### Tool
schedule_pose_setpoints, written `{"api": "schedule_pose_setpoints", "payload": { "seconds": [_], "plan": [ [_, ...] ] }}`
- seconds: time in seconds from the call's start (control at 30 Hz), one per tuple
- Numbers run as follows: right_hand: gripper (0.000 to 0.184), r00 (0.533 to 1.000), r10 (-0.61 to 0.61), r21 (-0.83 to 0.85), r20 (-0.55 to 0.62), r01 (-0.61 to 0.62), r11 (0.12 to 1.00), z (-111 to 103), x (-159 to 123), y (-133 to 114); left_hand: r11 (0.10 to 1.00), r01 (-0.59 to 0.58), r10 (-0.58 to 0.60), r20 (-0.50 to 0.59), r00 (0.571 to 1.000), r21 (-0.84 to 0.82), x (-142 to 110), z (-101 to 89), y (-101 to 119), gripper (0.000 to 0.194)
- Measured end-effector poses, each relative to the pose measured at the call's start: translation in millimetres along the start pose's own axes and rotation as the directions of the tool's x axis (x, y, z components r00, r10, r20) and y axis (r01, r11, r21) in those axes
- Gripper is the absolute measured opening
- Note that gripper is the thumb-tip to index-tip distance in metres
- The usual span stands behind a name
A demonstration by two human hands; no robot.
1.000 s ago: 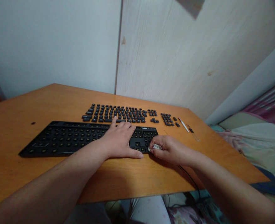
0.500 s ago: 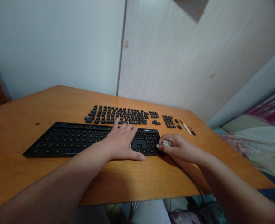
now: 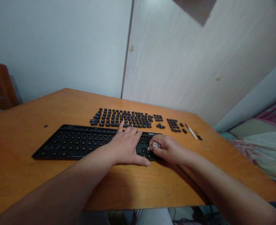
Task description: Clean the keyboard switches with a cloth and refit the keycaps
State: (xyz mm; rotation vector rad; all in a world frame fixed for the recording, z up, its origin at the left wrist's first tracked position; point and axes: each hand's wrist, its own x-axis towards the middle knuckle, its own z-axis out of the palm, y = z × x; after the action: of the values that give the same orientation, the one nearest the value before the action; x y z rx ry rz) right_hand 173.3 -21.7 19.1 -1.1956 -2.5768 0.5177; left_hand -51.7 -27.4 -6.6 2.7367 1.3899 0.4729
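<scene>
A black keyboard [image 3: 74, 142] with its keycaps off lies on the wooden table, its bare switch posts showing in rows. Across its right-middle part rests my left hand [image 3: 127, 145], open, fingers spread and the thumb along the front edge. My right hand [image 3: 167, 148] is closed around a crumpled white tissue [image 3: 156, 145], over the number-pad end of the keyboard. Part of the tissue is hidden inside the fingers. Behind the keyboard the loose black keycaps [image 3: 128, 118] lie in rows, set out like a keyboard layout.
To the right of the keycaps lie a white pen-like stick [image 3: 191, 131] and a small dark tool with a thin wire end [image 3: 199, 137]. One small dark piece [image 3: 46, 126] sits at the left. A black cable [image 3: 194, 181] runs off the front edge. A wooden chair [image 3: 2, 86] stands at left.
My right hand slid right to the keyboard's end with the tissue, then came back left over the number pad. My left hand keeps its place on the keyboard; the view has shifted slightly.
</scene>
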Motion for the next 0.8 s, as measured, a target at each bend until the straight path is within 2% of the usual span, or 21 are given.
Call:
{"api": "schedule_pose_setpoints", "payload": {
  "seconds": [0.33,0.53,0.63,0.73,0.8],
  "plan": [
    [0.011,0.993,0.083,-0.151,-0.086,-0.096,0.984,-1,40,26,1.000,0.004,-0.004,-0.009,1.000,-0.011,0,-0.1,0,0.111],
    [0.011,0.986,0.111,-0.167,-0.123,-0.131,0.977,1,40,25,1.000,0.007,-0.007,-0.004,1.000,-0.010,0,0.2,0,0.112],
    [0.009,0.992,0.099,-0.138,-0.079,-0.109,0.984,-1,30,17,1.000,0.001,-0.001,-0.003,1.000,-0.005,0,0.3,-1,0.113],
    [0.007,0.997,0.068,-0.055,0.019,-0.067,0.996,-6,20,12,1.000,-0.002,0.002,-0.003,1.000,0.003,0,0.3,-1,0.113],
    [0.007,0.998,0.058,-0.003,0.033,-0.058,0.998,-11,17,13,1.000,0.002,-0.002,0.002,1.000,0.002,1,0.1,-1,0.113]
  ]
}}
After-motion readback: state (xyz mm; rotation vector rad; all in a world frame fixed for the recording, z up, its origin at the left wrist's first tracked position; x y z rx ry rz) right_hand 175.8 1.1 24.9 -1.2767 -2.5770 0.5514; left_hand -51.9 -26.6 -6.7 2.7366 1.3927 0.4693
